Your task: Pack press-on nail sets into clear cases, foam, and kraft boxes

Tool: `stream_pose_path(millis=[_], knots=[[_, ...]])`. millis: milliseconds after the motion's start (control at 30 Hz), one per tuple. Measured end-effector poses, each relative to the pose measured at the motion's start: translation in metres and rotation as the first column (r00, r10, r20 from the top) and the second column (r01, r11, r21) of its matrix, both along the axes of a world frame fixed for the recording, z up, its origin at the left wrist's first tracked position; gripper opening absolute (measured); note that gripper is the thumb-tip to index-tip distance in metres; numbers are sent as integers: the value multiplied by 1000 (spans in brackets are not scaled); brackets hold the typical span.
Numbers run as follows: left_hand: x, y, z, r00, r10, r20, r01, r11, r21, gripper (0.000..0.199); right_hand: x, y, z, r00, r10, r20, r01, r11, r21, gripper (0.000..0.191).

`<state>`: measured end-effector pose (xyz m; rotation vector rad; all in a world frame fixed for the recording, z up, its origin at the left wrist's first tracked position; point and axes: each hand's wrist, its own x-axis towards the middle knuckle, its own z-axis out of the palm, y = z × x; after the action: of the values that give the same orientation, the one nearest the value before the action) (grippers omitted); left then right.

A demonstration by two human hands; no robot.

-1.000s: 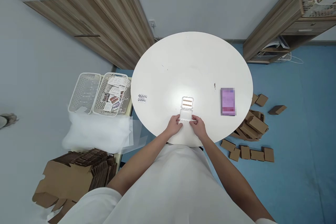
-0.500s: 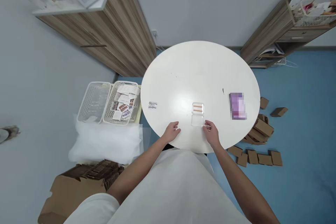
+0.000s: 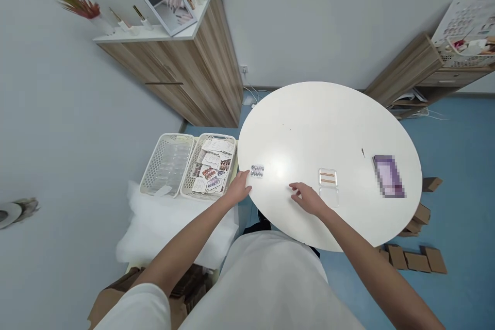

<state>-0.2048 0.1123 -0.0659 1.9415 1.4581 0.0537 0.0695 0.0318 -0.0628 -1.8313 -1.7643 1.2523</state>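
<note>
My left hand (image 3: 238, 187) is at the left edge of the white oval table (image 3: 309, 108), its fingers apart beside a small sheet of nail tips (image 3: 257, 171). Whether a fingertip touches the sheet I cannot tell. My right hand (image 3: 305, 197) is over the front middle of the table, fingers apart and holding nothing. To its right lies an open clear case (image 3: 328, 194) with two thin orange-brown strips (image 3: 328, 178) in its far half. Farther right rests a purple box (image 3: 389, 176), partly pixelated.
Left of the table stand a basket of clear cases (image 3: 150, 169) and a basket of cards and nail sets (image 3: 187, 178). White wrapping (image 3: 170, 221) lies in front of them. Brown boxes (image 3: 417, 262) sit on the floor at right. Wooden cabinets (image 3: 216, 72) flank the wall.
My left hand has moved left to the nail sheet. My right hand has left the clear case's side and moved left across the table. The view has shifted left.
</note>
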Motion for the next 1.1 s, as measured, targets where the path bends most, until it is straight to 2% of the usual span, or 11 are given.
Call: stream_pose_path(millis=[100,233,400,567,900,1100], knots=[[4,20,-6,998,-40,-50,41,999,16,60,-28,32,-7,997,18,70,-17,1000,-11,39],[13,41,-16,994,-41,-105,41,999,1,66,-67,66,-21,990,-33,139,28,999,38,47],[13,51,-29,996,-63,-59,60,997,-56,63,-98,86,-39,964,-80,254,78,997,20,62],[9,51,-36,998,-65,25,66,996,-55,56,-107,89,-43,932,-67,357,70,998,5,62],[13,52,-32,998,-64,0,63,996,-63,56,-117,98,-35,903,-33,429,71,995,-72,51],[11,54,-34,997,-73,-11,72,995,-70,55,-118,104,-36,895,-24,446,85,990,-117,45]])
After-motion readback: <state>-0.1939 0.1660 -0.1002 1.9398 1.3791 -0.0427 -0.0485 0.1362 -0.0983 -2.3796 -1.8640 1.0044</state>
